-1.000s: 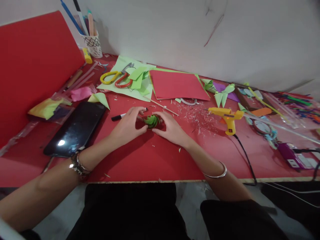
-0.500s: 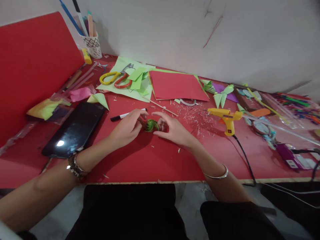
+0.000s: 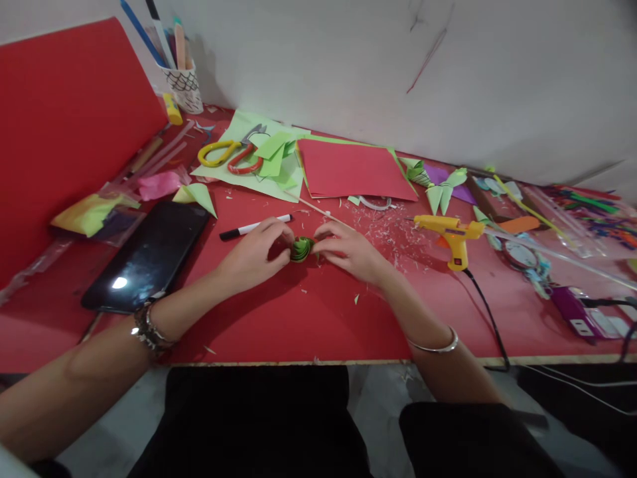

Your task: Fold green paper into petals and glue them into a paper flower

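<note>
Head view: green coil (image 3: 301,249) near centre of frame, just above the tabletop (image 3: 308,318) or resting on it; cannot tell which. Left hand (image 3: 256,255) clamped on its left edge, right hand (image 3: 355,255) on its right edge; inner fingertips partly hidden.

Marker (image 3: 251,229) lies beside the left hand. Stick (image 3: 313,206) runs down toward the right hand from above. Shavings (image 3: 391,229) scattered right of centre. Glue gun (image 3: 450,226) on its side at right; cord (image 3: 485,300) drops over the near edge.

Risks (judgement): uneven pinch could let the layers spring open; too hard a squeeze could crease or flatten them. Left wrist close to the phone (image 3: 149,255); a sideways swing might nudge it. Loose bits could cling to the coil. If the gun is hot, its nozzle, pointing left, could burn a straying right hand; a snagged cord could drag it.
</note>
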Demonstrator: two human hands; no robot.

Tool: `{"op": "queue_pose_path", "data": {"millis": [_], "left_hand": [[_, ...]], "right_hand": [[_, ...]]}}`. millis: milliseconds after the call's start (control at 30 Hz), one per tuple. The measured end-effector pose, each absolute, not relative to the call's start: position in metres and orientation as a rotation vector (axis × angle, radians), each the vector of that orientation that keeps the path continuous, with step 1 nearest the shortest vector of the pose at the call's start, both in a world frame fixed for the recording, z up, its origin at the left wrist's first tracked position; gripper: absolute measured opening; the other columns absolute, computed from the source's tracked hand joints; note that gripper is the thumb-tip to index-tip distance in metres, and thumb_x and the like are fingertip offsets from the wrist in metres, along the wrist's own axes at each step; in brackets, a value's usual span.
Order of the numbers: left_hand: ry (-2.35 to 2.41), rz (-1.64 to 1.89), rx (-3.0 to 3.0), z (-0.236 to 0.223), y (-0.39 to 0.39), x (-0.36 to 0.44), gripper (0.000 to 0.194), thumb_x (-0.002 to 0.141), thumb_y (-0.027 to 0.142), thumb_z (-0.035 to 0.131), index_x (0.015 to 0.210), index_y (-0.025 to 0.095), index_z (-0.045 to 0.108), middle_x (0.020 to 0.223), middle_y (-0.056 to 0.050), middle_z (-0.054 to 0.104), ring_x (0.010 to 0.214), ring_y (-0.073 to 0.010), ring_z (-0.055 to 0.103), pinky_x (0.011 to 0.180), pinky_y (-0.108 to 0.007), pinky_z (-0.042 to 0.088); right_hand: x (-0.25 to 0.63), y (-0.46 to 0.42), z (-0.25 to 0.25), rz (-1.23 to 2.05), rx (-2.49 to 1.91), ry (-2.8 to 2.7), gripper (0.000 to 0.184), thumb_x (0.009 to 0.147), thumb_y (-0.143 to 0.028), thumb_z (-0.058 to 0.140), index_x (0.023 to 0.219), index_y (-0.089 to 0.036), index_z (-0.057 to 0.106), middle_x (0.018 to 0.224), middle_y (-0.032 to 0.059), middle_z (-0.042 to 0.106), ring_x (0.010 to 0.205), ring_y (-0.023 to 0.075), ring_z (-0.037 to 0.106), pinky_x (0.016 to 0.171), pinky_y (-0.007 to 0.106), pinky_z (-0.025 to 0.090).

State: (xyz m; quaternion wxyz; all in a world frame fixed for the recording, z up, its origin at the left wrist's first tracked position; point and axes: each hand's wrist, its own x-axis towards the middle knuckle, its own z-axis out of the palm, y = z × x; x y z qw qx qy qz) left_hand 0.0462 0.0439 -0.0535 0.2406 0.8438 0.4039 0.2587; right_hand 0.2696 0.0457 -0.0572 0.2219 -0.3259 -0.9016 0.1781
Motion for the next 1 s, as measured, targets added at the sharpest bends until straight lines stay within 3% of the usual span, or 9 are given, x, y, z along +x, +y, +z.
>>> {"op": "queue_pose_path", "data": {"millis": [233, 433, 600, 800, 1000], "left_hand": [[1.084, 0.740, 2.285, -0.056, 0.044, 0.047, 0.014, 0.077, 0.015, 0.046, 0.090, 0.018, 0.050, 0.093, -0.004, 0.055, 0.086, -0.0151, 0.055, 0.078, -0.029, 0.046], [1.096, 0.786, 2.344, -0.057, 0.046, 0.044, 0.005, 0.079, 0.019, 0.050, 0.082, 0.017, 0.053, 0.088, -0.003, 0.054, 0.081, -0.0139, 0.054, 0.075, -0.028, 0.044], [1.058, 0.824, 2.346, -0.052, 0.045, 0.044, 0.010, 0.083, 0.023, 0.047, 0.087, 0.017, 0.054, 0.088, -0.003, 0.056, 0.083, -0.0142, 0.055, 0.078, -0.029, 0.044], [1.057, 0.860, 2.262, -0.054, 0.044, 0.045, 0.018, 0.084, 0.029, 0.048, 0.098, 0.018, 0.054, 0.101, -0.005, 0.055, 0.086, -0.0140, 0.057, 0.080, -0.029, 0.047], [0.998, 0.945, 2.068, -0.058, 0.044, 0.046, 0.037, 0.079, 0.032, 0.054, 0.112, 0.018, 0.045, 0.115, -0.009, 0.052, 0.091, -0.0161, 0.059, 0.080, -0.031, 0.050]], "right_hand": [[0.263, 0.042, -0.055, 0.283, -0.934, -2.478, 0.015, 0.087, -0.029, 0.048, 0.086, -0.023, 0.062, 0.090, 0.0040, 0.048, 0.085, 0.0151, 0.045, 0.075, 0.029, 0.041], [0.253, 0.036, -0.053, 0.316, -0.994, -2.367, 0.011, 0.083, -0.028, 0.054, 0.081, -0.022, 0.062, 0.091, 0.0041, 0.046, 0.088, 0.0165, 0.044, 0.082, 0.034, 0.039], [0.246, 0.034, -0.054, 0.493, -1.025, -2.150, 0.004, 0.080, -0.022, 0.058, 0.078, -0.022, 0.061, 0.088, 0.0021, 0.047, 0.090, 0.0154, 0.048, 0.083, 0.034, 0.040], [0.241, 0.031, -0.052, 0.686, -1.079, -1.916, 0.005, 0.080, -0.024, 0.057, 0.077, -0.021, 0.060, 0.083, 0.0012, 0.053, 0.084, 0.0139, 0.053, 0.077, 0.031, 0.044], [0.241, 0.030, -0.052, 0.649, -1.032, -1.955, 0.005, 0.081, -0.021, 0.056, 0.079, -0.021, 0.061, 0.084, 0.0012, 0.051, 0.084, 0.0135, 0.052, 0.077, 0.030, 0.044]]}}
